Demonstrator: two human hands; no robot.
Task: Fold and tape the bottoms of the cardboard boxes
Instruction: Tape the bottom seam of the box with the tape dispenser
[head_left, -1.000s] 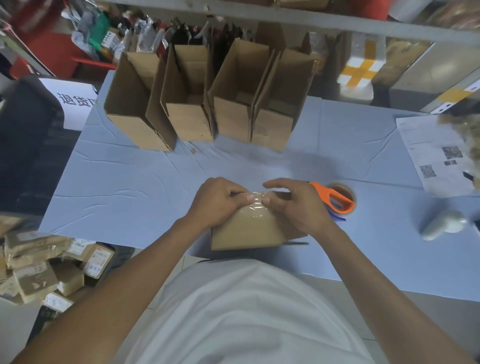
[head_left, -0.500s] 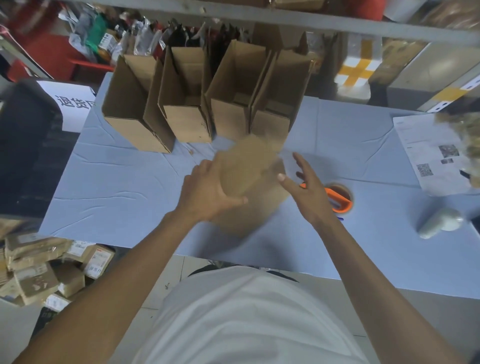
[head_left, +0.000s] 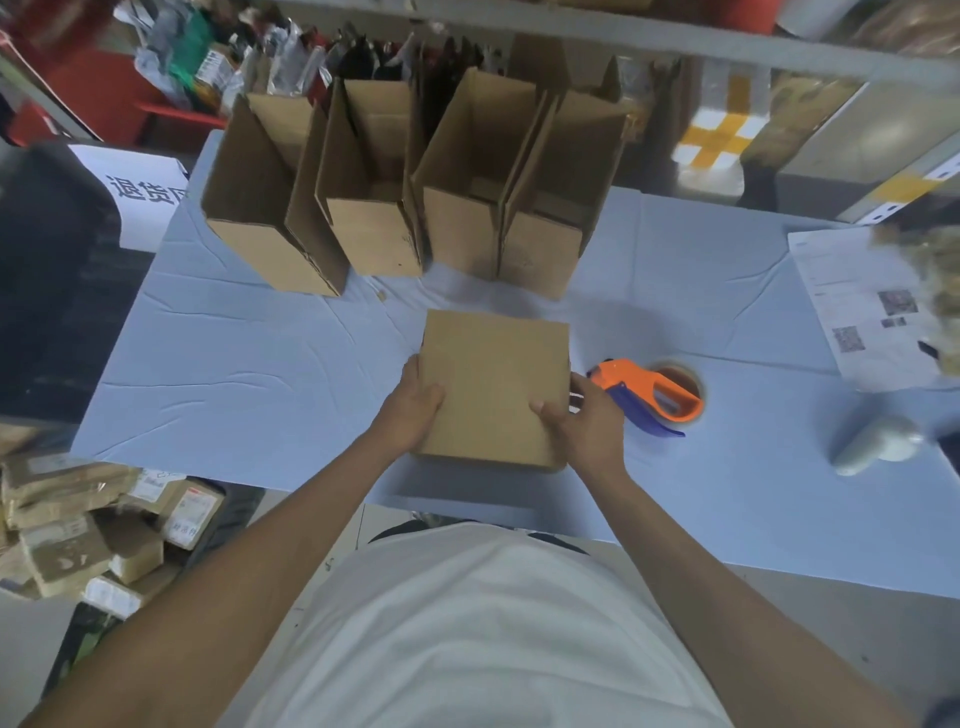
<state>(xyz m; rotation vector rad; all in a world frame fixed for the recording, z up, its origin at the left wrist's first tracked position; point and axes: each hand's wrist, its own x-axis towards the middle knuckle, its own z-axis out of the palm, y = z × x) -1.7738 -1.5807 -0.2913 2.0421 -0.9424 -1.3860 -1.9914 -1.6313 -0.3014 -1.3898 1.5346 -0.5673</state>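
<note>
- Box (head_left: 493, 384) on blue desk (head_left: 234, 374), plain face up.
- Left hand (head_left: 415, 408) grip holds its left edge; right hand (head_left: 582, 421) grip holds its right edge.
- Tape dispenser (head_left: 649, 397) just right of right hand.

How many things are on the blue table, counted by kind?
Open cardboard boxes standing in the back row: 4
Cardboard box held between the left hand and the right hand: 1
Orange tape dispenser: 1
Printed paper sheet: 1
Grey object, too blurred to name: 1
Total: 8
</note>
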